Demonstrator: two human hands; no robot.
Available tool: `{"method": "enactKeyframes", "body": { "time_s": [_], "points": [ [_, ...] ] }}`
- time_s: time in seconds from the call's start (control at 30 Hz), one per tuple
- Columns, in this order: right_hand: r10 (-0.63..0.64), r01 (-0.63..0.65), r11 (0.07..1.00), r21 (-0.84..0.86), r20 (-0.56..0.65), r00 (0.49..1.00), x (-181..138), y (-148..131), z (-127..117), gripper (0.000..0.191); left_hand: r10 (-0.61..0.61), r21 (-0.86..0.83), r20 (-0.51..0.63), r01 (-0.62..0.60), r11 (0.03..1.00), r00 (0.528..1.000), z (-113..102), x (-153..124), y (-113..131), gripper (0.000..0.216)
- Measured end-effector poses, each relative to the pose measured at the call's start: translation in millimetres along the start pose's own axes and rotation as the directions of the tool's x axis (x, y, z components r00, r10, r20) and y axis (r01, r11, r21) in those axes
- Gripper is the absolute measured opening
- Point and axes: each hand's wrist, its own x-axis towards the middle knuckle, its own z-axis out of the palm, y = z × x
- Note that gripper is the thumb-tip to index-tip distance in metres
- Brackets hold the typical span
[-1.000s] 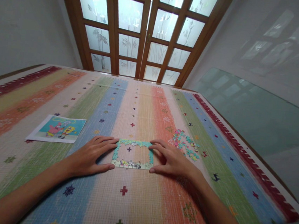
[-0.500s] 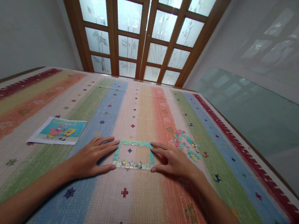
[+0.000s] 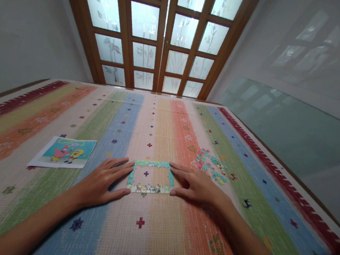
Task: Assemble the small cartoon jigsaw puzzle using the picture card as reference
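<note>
A rectangular jigsaw border (image 3: 152, 164), teal on top and sides with a mixed-colour lower edge, lies on a striped mat with its middle hollow. My left hand (image 3: 103, 181) rests flat against the frame's left side, fingers stretched out and touching it. My right hand (image 3: 196, 185) lies flat against the right side in the same way, fingertips at the frame's corners. Neither hand holds anything. A scatter of loose teal and pink puzzle pieces (image 3: 211, 165) sits just beyond my right hand.
A printed cartoon reference picture (image 3: 63, 152) lies on the mat (image 3: 154, 230) to the left. Wooden doors with frosted glass panes (image 3: 161, 34) stand at the far end. The mat's red fringe edge (image 3: 276, 174) runs along the right, beside a pale floor.
Both hands and the puzzle border have stayed together, shifting only slightly on the mat. The camera has tilted a little, so the view has moved.
</note>
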Motion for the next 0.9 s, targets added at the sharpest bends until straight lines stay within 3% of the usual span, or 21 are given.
{"method": "enactKeyframes", "body": {
  "time_s": [0.27,0.57,0.9],
  "points": [
    [-0.004,0.004,1.0,-0.006,0.008,1.0,-0.4,-1.0,1.0,0.067,0.0,-0.026,-0.034,-0.001,1.0,0.999,0.2,3.3,3.4,0.056],
    [-0.027,0.028,0.999,0.033,-0.039,0.999,-3.2,1.5,3.4,0.078,-0.117,-0.106,-0.044,0.111,0.988,0.992,-0.9,9.4,8.0,0.062],
    [-0.066,0.068,0.997,0.04,-0.062,0.996,-2.7,0.9,0.9,0.075,-0.085,-0.117,-0.056,0.078,0.99,0.995,-2.5,13.1,8.9,0.066]
  ]
}}
